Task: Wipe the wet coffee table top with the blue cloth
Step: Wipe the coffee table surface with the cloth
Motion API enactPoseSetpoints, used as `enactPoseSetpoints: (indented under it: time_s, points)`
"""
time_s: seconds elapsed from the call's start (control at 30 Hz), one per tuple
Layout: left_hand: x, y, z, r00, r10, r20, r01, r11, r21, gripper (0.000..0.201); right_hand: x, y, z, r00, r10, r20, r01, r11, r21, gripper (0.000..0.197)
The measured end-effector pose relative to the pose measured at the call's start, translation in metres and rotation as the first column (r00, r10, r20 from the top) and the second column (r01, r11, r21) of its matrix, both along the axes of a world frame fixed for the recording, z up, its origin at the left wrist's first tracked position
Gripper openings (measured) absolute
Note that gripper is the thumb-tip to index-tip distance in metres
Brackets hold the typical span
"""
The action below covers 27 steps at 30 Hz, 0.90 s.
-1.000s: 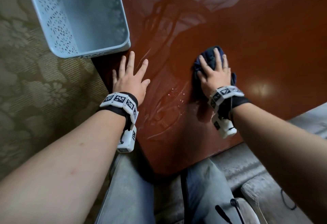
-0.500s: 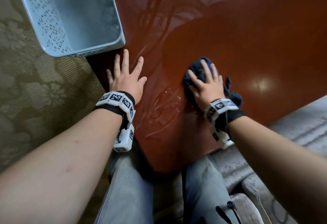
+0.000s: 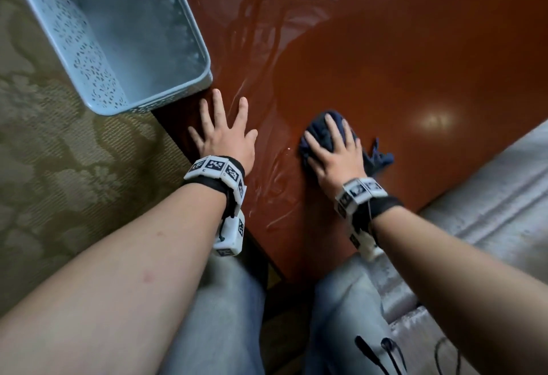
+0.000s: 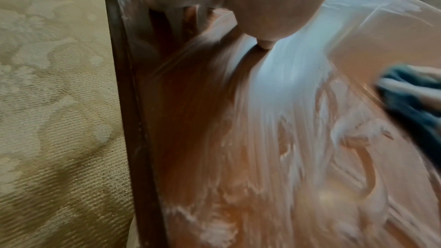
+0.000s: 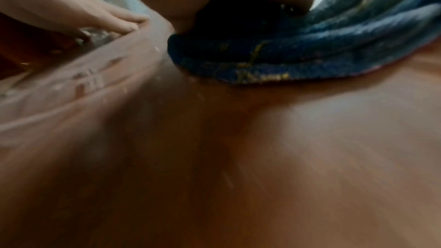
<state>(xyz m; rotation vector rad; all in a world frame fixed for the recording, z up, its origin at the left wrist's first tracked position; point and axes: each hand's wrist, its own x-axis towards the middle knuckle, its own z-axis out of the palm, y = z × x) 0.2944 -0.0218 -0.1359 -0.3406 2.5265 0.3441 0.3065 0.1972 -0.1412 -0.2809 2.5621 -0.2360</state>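
Observation:
The glossy red-brown coffee table top [image 3: 415, 63] carries wet streaks [image 3: 267, 197] near its left corner. My right hand [image 3: 332, 152] presses flat, fingers spread, on the bunched dark blue cloth [image 3: 381, 159] at the streaks' right border. In the right wrist view the cloth [image 5: 310, 54] lies folded under the palm on the table [image 5: 262, 157]. My left hand [image 3: 225, 134] rests flat with spread fingers near the table's left edge, holding nothing. The left wrist view shows smeared water on the top [image 4: 238, 139] and the cloth [image 4: 410, 105] at the right.
A pale blue perforated plastic basket [image 3: 189, 28] stands on the table's far left corner, overhanging the patterned carpet [image 3: 59, 167]. A grey sofa cushion [image 3: 489, 197] borders the table's near right edge. My knees sit just below the near corner.
My right hand has slid the cloth toward me and leftward, closer to the left hand and the wet streaks. The left hand has stayed flat in its place.

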Motion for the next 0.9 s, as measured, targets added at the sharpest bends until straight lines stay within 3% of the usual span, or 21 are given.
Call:
enactPoseSetpoints:
  time_s: [0.13, 0.3, 0.43, 0.63, 0.73, 0.9]
  points:
    - [-0.001, -0.001, 0.0, 1.0, -0.015, 0.014, 0.015, 1.0, -0.006, 0.063, 0.033, 0.067, 0.006, 0.983, -0.177, 0.05, 0.173, 0.982, 0.073, 0.061]
    - [0.003, 0.004, -0.002, 1.0, -0.007, -0.014, 0.006, 0.999, -0.039, 0.062, -0.026, 0.051, -0.001, 0.895, -0.442, -0.055, 0.445, 0.885, 0.135, 0.052]
    - [0.011, 0.009, -0.002, 0.999, 0.025, -0.023, -0.026, 0.998, -0.048, 0.061, -0.025, 0.011, -0.006, 0.95, -0.305, -0.065, 0.309, 0.948, 0.075, 0.053]
    - [0.058, 0.033, 0.001, 0.995, 0.097, -0.031, -0.098, 0.994, -0.042, 0.062, 0.097, 0.055, -0.002, 1.0, -0.02, -0.017, 0.02, 0.999, -0.033, 0.049]
    - [0.08, 0.049, 0.003, 0.99, 0.14, -0.018, -0.14, 0.989, -0.047, 0.062, 0.113, 0.103, 0.0, 0.996, -0.089, 0.003, 0.089, 0.996, -0.007, 0.052]
    - [0.105, 0.065, 0.003, 0.987, 0.158, -0.007, -0.158, 0.986, -0.053, 0.063, 0.053, 0.105, -0.005, 0.93, -0.359, -0.076, 0.364, 0.929, 0.061, 0.051]
